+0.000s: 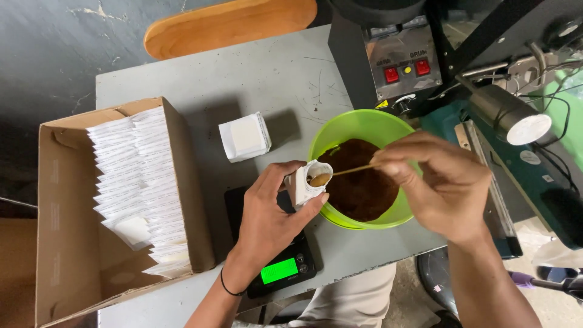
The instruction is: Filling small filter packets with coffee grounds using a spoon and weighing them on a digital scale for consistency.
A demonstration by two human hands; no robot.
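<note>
Left hand (267, 209): grips open white sachet (306, 182).
Right hand (440, 182): pinches wooden spoon (334, 174).
Risk: grounds could spill onto scale (279, 255).

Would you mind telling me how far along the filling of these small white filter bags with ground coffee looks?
Done: rows of white filter bags stand in the cardboard box, though whether they are filled cannot be told. In hand: the left hand holds an open white bag while the right hand tips in grounds with a thin wooden spoon. Left: the green plastic bowl holds plenty of grounds.
</note>
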